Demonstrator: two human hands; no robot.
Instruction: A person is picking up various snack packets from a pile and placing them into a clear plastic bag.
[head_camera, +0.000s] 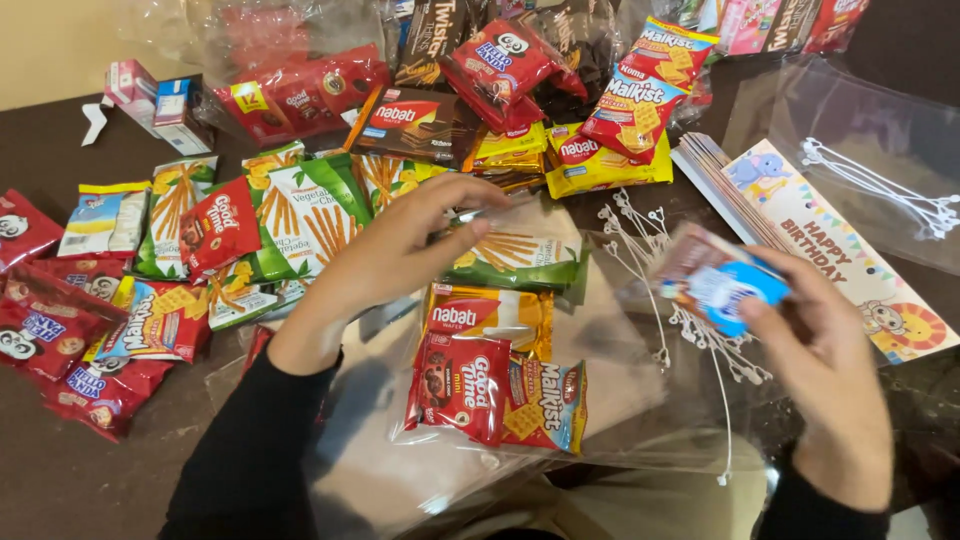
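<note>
My right hand (830, 385) pinches a small, blurred blue-and-white packet (718, 280) near the tabletop's right edge, while my left hand (400, 250) closes its fingertips on what seems the mouth of the clear bag (600, 330), the packet lying to that opening's right.

Two hands (400, 250), three snack packets in the clear bag (600, 330), one card stack (790, 215).

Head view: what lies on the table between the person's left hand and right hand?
In the head view, between the left hand and the right hand lie thin white plastic ties on a clear cellophane bag.
</note>
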